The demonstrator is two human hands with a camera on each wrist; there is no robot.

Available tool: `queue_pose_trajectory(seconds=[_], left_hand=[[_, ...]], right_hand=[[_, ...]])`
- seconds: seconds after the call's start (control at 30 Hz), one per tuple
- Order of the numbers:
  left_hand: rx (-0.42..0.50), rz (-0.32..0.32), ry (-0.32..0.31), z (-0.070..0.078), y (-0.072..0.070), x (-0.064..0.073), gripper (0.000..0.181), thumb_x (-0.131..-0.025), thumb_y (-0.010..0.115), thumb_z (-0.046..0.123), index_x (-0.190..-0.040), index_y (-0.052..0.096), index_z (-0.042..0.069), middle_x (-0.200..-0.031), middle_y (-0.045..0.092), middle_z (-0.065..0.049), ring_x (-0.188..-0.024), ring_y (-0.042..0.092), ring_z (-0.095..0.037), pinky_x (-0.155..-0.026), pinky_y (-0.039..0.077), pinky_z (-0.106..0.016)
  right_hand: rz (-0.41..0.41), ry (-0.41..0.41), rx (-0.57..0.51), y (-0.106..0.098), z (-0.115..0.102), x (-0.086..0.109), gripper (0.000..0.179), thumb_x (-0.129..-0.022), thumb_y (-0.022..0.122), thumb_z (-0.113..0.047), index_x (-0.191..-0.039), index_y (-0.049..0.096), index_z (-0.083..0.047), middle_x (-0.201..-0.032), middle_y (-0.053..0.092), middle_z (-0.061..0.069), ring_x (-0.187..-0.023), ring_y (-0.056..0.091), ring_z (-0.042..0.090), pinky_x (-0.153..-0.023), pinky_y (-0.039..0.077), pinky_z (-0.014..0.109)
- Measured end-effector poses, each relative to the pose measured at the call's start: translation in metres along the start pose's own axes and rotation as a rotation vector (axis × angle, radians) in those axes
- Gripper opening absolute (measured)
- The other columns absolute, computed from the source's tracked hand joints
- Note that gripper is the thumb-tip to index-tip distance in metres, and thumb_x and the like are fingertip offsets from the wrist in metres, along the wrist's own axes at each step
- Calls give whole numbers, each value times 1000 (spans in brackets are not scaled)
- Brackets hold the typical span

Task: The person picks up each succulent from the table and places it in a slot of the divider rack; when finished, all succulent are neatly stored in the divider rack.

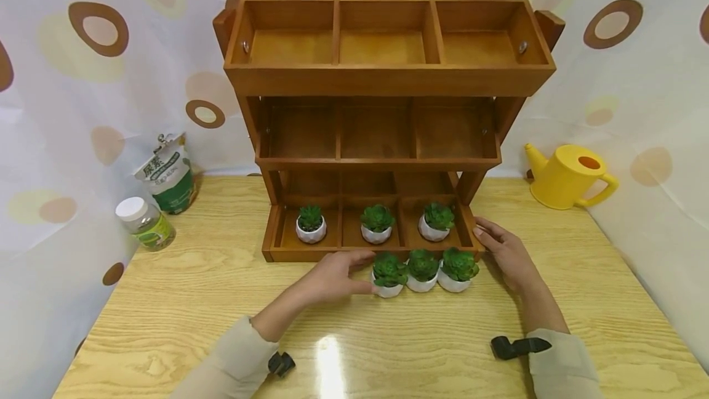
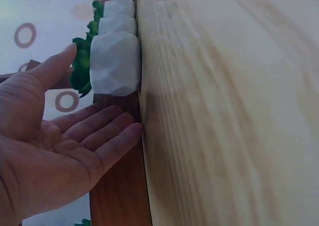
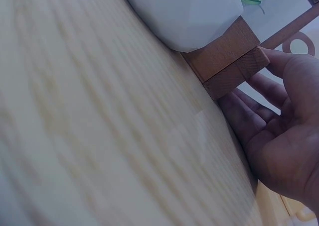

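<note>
Three potted succulents stand in a row on the table before the wooden shelf's front edge: left plant (image 1: 389, 271), middle plant (image 1: 423, 268), right plant (image 1: 458, 267), all in white faceted pots. My left hand (image 1: 336, 276) is beside the left one, fingers extended and thumb apart; in the left wrist view its thumb is close to the leaves and its palm shows bare beside the white pot (image 2: 115, 64). My right hand (image 1: 506, 254) rests against the right front corner of the wooden shelf (image 1: 376, 82), and the right wrist view has its fingers along that corner (image 3: 239, 69).
Three more potted succulents sit in the bottom tier, one per compartment: left (image 1: 311, 225), centre (image 1: 377, 223), right (image 1: 437, 221). A yellow watering can (image 1: 565, 177) stands at right. A clipped pouch (image 1: 168, 174) and a white-lidded jar (image 1: 146, 224) are at left. Patterned cloth hangs behind.
</note>
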State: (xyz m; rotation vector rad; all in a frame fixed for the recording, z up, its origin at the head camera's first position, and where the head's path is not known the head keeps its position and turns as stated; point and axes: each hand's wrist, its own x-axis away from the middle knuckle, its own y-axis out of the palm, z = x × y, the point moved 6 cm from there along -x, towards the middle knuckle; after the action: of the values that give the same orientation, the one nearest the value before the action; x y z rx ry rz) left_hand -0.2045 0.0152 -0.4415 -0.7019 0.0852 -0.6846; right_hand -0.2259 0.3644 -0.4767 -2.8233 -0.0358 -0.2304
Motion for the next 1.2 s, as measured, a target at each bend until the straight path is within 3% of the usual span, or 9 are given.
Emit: queue_pose_trajectory(seconds=[0.37,0.67,0.83,1.2], left_hand=[[6,-37,-56,0,9,-8,81,-86,79,48,-154,46,19,-153,52,-3,-140,52,-24,-113,45,-43],[-23,-44,-44,4,12,-13,83,-84,81,45,-154,46,16,-154,51,-5,-143,48,-26,-113,44,-44],[-60,-30,-21,6,15,-16,79,-83,83,40,-151,49,16,-149,56,-4,-139,51,-25,-113,45,-42],[-84,-2,-32,11,17,-18,76,-83,84,41,-148,53,20,-144,61,-2,-133,57,-26,-108,49,-42]], right_hand=[[1,-9,-8,1,-3,1,72,-105,49,-48,-160,30,-7,-156,40,28,-105,61,-12,-89,50,10],[4,-8,-27,1,-3,1,73,-105,49,-48,-160,29,-5,-157,36,31,-105,60,-13,-90,50,8],[6,-9,-24,1,-3,1,73,-105,49,-48,-160,29,-5,-157,36,31,-104,60,-13,-89,50,8],[3,-5,-26,1,-3,3,72,-105,48,-49,-161,28,-7,-157,37,29,-105,61,-11,-89,52,12]])
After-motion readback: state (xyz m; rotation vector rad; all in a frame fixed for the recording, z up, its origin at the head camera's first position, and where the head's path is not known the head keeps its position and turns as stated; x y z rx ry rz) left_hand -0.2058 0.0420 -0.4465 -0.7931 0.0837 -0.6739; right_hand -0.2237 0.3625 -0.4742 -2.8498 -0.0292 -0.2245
